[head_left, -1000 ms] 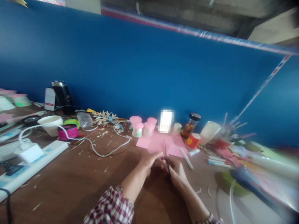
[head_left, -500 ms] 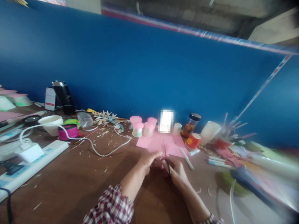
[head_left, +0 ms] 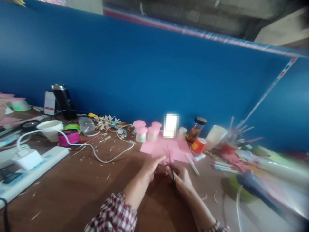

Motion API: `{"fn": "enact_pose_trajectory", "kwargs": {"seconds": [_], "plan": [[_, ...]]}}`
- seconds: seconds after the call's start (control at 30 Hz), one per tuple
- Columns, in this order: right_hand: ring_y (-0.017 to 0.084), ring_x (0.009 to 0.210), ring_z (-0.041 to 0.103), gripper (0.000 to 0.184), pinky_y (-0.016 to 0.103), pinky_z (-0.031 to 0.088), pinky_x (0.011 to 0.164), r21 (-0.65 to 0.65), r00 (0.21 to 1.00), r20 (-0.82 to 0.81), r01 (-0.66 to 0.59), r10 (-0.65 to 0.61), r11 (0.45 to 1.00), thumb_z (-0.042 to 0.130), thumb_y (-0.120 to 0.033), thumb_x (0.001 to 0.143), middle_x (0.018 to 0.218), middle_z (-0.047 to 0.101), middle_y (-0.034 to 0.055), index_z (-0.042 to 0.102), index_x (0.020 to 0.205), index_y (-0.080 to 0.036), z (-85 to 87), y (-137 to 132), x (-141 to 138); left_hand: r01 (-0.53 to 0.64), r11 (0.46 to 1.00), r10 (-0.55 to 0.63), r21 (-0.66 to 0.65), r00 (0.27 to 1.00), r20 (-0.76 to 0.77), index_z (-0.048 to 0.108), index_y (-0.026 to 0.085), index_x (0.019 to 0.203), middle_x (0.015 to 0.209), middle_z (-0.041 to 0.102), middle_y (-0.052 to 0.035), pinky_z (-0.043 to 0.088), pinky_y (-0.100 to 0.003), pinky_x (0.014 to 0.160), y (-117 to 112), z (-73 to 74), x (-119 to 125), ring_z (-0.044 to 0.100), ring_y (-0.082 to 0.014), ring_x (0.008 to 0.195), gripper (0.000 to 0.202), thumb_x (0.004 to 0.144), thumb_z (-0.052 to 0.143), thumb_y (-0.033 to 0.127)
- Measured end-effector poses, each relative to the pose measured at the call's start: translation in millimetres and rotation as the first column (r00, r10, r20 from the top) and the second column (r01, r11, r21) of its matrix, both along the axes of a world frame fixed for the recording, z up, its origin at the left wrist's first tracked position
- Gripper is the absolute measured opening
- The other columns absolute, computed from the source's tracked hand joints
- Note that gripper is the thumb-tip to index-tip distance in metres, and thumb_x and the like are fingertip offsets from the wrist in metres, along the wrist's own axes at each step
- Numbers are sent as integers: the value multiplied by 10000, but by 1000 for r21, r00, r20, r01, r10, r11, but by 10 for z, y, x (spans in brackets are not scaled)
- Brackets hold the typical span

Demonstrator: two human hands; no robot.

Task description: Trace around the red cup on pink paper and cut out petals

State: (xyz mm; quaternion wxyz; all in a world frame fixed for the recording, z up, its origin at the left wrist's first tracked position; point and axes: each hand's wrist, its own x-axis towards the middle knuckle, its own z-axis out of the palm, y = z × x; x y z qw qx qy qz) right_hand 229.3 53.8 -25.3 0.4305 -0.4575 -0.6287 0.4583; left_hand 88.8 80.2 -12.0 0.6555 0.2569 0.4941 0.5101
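Scissors [head_left: 173, 175] with dark handles are in my right hand [head_left: 182, 178], its fingers closed round them. Their thin blades point away from me, over pink paper. My left hand [head_left: 151, 167] is closed on a piece of pink paper [head_left: 160, 152] beside the blades, the thumb stretched along the top. Most of its fingers are hidden beneath. Just beyond both hands a larger pink sheet [head_left: 147, 147] lies flat on the table. Several paper cups topped with pink discs [head_left: 141, 130] stand at its far left edge. To the right of my right hand lies a white pen [head_left: 193, 166].
A white power strip [head_left: 48, 167] and its cable [head_left: 96, 154] lie at the left. Behind my hands stand a lidded jar [head_left: 196, 130], a red paper cup [head_left: 198, 146] and a white cup [head_left: 215, 137]. A glue gun [head_left: 263, 193] lies at the right. Another person's hand [head_left: 2, 108] shows at the left edge.
The view has shifted slightly, so things sit a little further left. Another person's hand has come in at the left edge. My hands keep nearly the same pose.
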Motion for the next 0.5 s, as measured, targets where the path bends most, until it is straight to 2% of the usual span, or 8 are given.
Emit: {"fn": "enact_pose_trajectory", "kwargs": {"seconds": [0.13, 0.5], "plan": [[113, 482, 474, 356, 208, 381, 455, 13, 1000, -8, 4, -4, 1000, 653, -420, 757, 549, 528, -27, 652, 942, -116, 6, -1, 0, 22, 1000, -21, -4, 997, 71, 642, 87, 669, 602, 661, -82, 433, -254, 444, -7, -6, 20, 580, -149, 468, 240, 597, 731, 299], [113, 487, 472, 401, 212, 389, 455, -12, 999, -34, 13, -13, 1000, 658, -451, 741, 567, 534, -22, 639, 966, -119, 6, 3, -9, 62, 997, -65, 37, 995, 72, 633, 110, 630, 513, 620, -49, 411, -248, 429, -27, 27, 18, 555, -141, 425, 239, 596, 746, 319]]}}
